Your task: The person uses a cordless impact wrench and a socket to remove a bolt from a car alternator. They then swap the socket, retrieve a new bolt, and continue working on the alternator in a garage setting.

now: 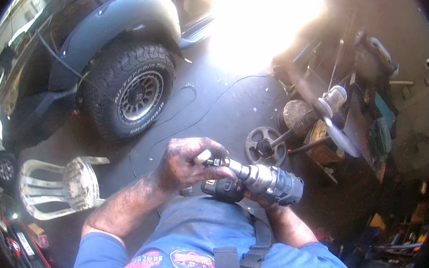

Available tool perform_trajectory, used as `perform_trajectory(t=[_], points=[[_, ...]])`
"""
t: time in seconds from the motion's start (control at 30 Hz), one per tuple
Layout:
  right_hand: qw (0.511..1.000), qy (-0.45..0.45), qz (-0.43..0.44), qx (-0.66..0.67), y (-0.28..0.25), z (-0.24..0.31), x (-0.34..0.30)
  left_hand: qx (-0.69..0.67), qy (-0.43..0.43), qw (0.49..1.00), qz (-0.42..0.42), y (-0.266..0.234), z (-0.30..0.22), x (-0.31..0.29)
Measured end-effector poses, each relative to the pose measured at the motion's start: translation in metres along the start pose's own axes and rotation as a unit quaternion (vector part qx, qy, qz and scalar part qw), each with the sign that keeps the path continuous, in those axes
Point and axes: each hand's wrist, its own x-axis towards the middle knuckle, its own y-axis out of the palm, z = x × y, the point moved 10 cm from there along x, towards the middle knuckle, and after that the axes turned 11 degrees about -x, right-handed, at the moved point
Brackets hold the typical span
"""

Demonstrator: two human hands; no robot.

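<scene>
Hands (189,162) at chest height holding a grimy metal car part (263,180) over a garage floor (232,106).

Left hand, smeared with grease, is curled over the narrow end of the part, its fingers pressed down on a dark fitting (220,162) beside a pale stub (202,157). Right hand (259,198) cups the part from below, fingers wrapped under its thick end, mostly hidden. Part is a stepped silvery cylinder, ribbed and wider toward the right, with a black lump (223,189) beneath it. Containers: none that I can make out clearly. Nearby stand a white plastic chair (62,187), a dark car (113,50) with a knobbly tyre (135,90), and a round wheel-shaped piece (265,146).
</scene>
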Motion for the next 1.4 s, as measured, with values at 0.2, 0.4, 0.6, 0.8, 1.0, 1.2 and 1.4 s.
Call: perform_trajectory(t=[0.2,0.4,0.6,0.8,1.0,1.2,1.4], points=[[0.974,-0.005,-0.128,-0.185,-0.025,-0.007,-0.024,-0.103,-0.163,0.981,0.033,0.041,0.016,-0.001],[0.986,0.064,-0.155,-0.003,-0.029,-0.017,-0.064,-0.358,-0.299,0.884,0.025,0.105,0.069,-0.024],[0.915,0.184,-0.306,0.188,-0.007,-0.013,-0.134,-0.353,-0.404,0.827,0.169,0.096,0.141,-0.035],[0.746,0.260,-0.576,0.207,0.067,0.072,-0.230,-0.239,-0.542,0.732,0.337,0.108,0.234,-0.099],[0.557,0.427,-0.700,0.134,0.212,0.184,-0.341,-0.019,-0.579,0.635,0.511,0.124,0.294,-0.259],[0.411,0.642,-0.645,0.043,0.383,0.260,-0.444,0.072,-0.539,0.521,0.658,0.188,0.356,-0.455],[0.359,0.683,-0.624,0.120,0.585,0.274,-0.528,0.183,0.138,0.495,0.838,0.302,0.447,-0.672]])
